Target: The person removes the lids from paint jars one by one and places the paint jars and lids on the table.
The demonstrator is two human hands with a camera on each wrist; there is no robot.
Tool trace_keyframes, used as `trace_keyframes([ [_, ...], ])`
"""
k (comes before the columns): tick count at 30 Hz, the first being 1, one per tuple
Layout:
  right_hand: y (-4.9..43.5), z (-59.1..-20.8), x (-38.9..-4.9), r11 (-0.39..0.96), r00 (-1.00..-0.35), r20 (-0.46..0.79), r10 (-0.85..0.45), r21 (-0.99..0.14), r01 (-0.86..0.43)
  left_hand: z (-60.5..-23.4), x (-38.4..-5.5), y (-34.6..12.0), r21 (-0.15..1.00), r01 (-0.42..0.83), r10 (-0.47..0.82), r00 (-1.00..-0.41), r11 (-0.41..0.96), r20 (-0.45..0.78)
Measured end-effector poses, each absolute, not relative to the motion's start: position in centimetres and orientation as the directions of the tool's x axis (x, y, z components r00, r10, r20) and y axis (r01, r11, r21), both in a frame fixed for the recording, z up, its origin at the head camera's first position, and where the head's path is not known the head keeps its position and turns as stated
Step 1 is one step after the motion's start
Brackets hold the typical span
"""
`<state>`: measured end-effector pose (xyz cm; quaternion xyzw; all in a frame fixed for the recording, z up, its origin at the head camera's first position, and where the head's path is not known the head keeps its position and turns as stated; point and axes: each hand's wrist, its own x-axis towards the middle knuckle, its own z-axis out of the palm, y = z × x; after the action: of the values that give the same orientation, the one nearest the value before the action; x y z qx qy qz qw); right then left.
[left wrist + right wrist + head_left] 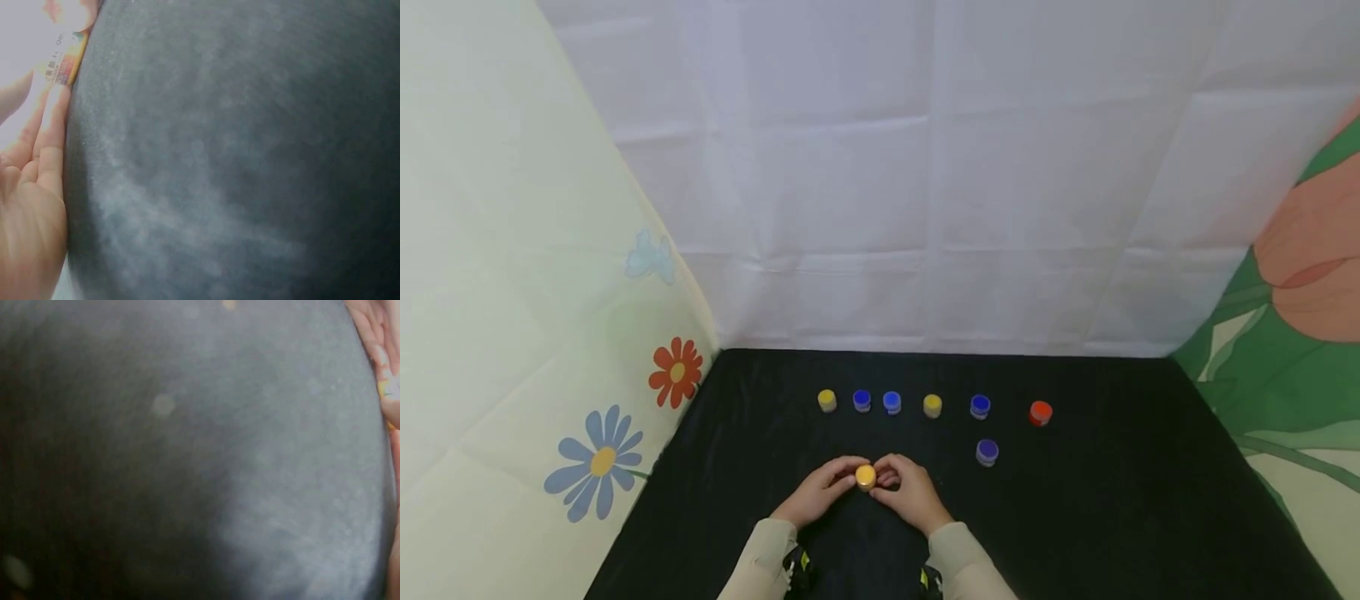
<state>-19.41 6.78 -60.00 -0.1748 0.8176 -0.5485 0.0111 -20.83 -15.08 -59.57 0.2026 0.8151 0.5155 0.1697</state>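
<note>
A small paint jar (866,477) with an orange-yellow lid is between the two hands near the front of the black-covered table. On its left side, the thumb and forefinger of the left hand (822,490) hold it. The right hand (914,495) grips it from the right, thumb toward the front and the other fingers bent. In the left wrist view the jar (64,59) shows a printed label and an orange edge, with fingertips at both ends. Only a sliver of the jar (389,389) appears in the right wrist view, mostly covered by fingers.
Behind the hands stands a row of small jars: a yellow one (827,401), blue ones (862,402), another yellow one (932,407) and a red one (1041,413). A dark blue jar (987,452) sits nearer, right of the hands. Cloth walls (880,208) border the table.
</note>
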Motion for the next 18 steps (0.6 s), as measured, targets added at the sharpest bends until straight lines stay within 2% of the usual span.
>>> trace_keyframes([
  [18, 6.70, -60.16, -19.39, 0.350, -0.940, 0.181, -0.288, -0.894, -0.279, -59.88, -20.89, -15.19, 0.913, 0.154, 0.507, -0.860, 0.378, -0.065],
])
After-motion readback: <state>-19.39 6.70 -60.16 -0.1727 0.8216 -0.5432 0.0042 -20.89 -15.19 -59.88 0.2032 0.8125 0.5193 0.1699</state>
